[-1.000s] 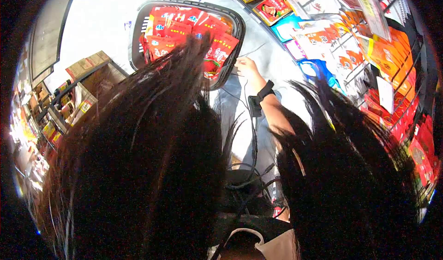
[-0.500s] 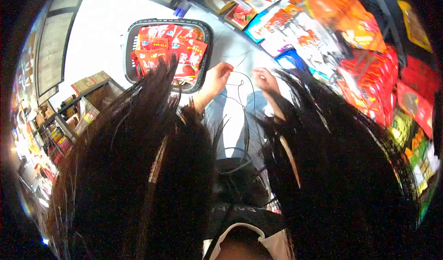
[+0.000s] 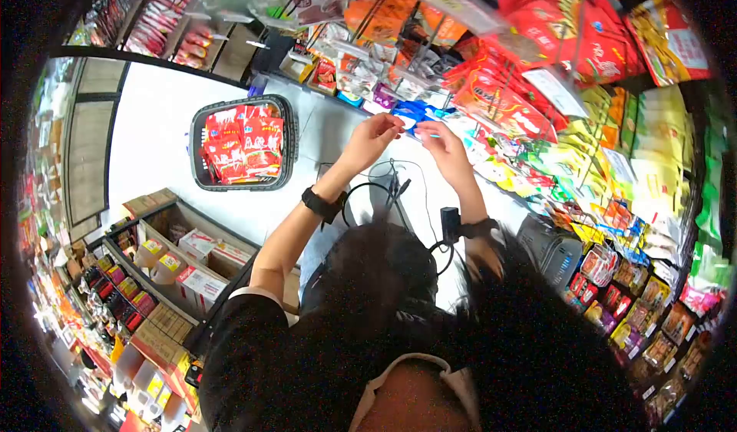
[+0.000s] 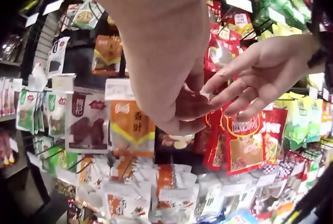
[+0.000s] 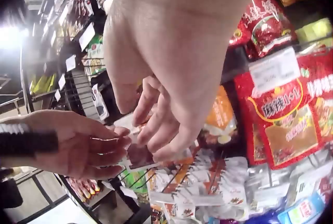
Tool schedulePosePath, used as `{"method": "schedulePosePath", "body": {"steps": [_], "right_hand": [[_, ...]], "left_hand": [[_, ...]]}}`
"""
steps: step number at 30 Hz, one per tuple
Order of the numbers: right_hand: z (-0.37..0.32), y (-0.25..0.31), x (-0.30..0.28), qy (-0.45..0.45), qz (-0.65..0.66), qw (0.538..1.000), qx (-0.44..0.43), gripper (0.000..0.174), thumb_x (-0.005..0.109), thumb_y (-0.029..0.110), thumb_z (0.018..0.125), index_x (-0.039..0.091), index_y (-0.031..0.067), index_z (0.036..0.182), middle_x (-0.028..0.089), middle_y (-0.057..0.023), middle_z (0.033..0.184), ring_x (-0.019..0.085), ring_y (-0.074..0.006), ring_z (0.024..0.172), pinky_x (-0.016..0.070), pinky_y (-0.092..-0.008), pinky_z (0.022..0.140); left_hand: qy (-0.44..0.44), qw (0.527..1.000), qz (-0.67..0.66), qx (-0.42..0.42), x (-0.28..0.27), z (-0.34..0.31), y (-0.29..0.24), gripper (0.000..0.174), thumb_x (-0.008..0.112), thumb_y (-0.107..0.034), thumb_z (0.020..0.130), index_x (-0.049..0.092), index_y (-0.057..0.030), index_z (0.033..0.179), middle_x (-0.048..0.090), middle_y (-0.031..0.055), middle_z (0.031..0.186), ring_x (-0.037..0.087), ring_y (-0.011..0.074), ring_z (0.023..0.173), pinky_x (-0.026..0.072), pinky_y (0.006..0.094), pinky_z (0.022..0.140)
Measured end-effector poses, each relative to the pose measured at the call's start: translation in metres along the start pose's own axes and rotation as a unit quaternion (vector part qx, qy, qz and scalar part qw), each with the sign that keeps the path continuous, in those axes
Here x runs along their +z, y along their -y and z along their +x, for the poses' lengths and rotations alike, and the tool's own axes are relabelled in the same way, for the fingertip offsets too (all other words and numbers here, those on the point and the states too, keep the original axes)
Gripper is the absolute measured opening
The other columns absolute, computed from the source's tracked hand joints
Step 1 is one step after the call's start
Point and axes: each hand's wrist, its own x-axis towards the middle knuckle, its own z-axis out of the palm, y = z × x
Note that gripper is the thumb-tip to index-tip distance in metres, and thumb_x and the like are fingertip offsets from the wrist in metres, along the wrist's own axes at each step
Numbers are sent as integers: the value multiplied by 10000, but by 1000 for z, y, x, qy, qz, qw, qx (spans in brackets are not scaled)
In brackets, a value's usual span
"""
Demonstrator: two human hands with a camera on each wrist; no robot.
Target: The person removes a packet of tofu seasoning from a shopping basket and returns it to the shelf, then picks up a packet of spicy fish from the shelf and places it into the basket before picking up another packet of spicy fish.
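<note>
In the head view both hands are raised close together in front of the hanging packets. My left hand (image 3: 372, 142) has bent fingers with their tips close to the thumb. Facing it, my right hand (image 3: 447, 146) has relaxed, slightly bent fingers. A tiny whitish thing (image 4: 207, 96) shows between the two hands' fingertips in the left wrist view; which hand touches it is unclear. Behind them hang red packets (image 4: 244, 143) and an orange-and-white packet (image 4: 131, 127). A black basket (image 3: 291, 144) of red packets (image 3: 244, 146) stands on the floor to the left.
Racks of hanging packets (image 3: 503, 87) curve across the front and right. A low shelf unit with boxes (image 3: 201, 286) stands at the lower left. A grey case (image 3: 549, 248) is at the right, and black cables (image 3: 393, 190) lie below the hands.
The head view has shifted, showing more of the racks and placing the basket lower and farther left. Both hands have come closer together, in front of the hanging goods.
</note>
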Motion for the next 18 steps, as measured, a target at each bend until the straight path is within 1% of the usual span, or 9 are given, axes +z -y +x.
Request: {"method": "schedulePosePath", "body": {"steps": [1,2,5,7,9,10,11,17,18], "right_hand": [[-8,3,-12,-16,7,1000,-7,205,540,146,869,541,23,1033,598,-60,992,565,-127,876,455,-258,757],[-15,8,-24,-32,4,999,19,205,529,151,877,541,27,1040,602,-60,969,568,-122,869,450,-240,741],[-27,1,-51,-75,8,997,7,226,512,138,883,531,14,1070,588,-76,1015,561,-133,914,460,-250,762],[-35,7,-62,-123,-3,992,10,217,508,140,884,543,13,1056,595,-74,994,561,-131,910,461,-249,756],[-40,18,-70,-170,5,985,-13,204,515,140,878,556,15,1033,603,-68,939,559,-117,847,459,-240,730],[-44,23,-73,-192,12,981,-27,199,525,142,874,561,17,1025,605,-62,906,559,-109,809,457,-234,714],[-47,28,-75,-215,19,976,-40,195,535,143,869,565,19,1017,608,-55,873,558,-100,772,454,-229,698],[-52,40,-105,-267,66,960,-52,196,541,151,866,573,16,1005,605,-40,835,560,-100,741,455,-226,679],[-52,39,-114,-269,65,960,-50,197,541,151,867,573,16,1006,604,-39,837,561,-100,741,456,-226,680]], "left_hand": [[13,1000,8,2,8,-2,-12,151,489,-78,883,522,19,994,579,71,955,557,140,897,451,263,806],[27,999,18,23,14,-4,-21,150,489,-83,884,523,10,996,573,61,955,554,136,898,445,264,813],[46,998,36,10,15,-13,-46,97,505,-52,862,537,1,936,580,36,878,539,104,838,435,242,771],[64,998,23,-2,7,-18,-50,100,502,-55,862,539,-7,941,577,30,886,536,102,841,435,245,771],[72,997,6,-5,-2,-18,-55,106,500,-60,862,540,-7,945,578,33,894,537,103,842,436,248,771],[79,994,75,2,-10,-17,-58,118,499,-63,859,536,2,951,575,46,905,538,111,846,437,255,775],[83,994,65,-6,-13,-18,-62,120,498,-62,859,535,4,952,574,49,906,537,114,848,436,257,777],[133,988,81,2,-2,-1,-83,167,506,-104,871,538,-6,1001,580,48,955,541,113,890,434,246,793],[135,988,71,13,8,4,-84,160,505,-106,870,549,-8,989,581,44,948,541,109,864,437,243,778]]}}
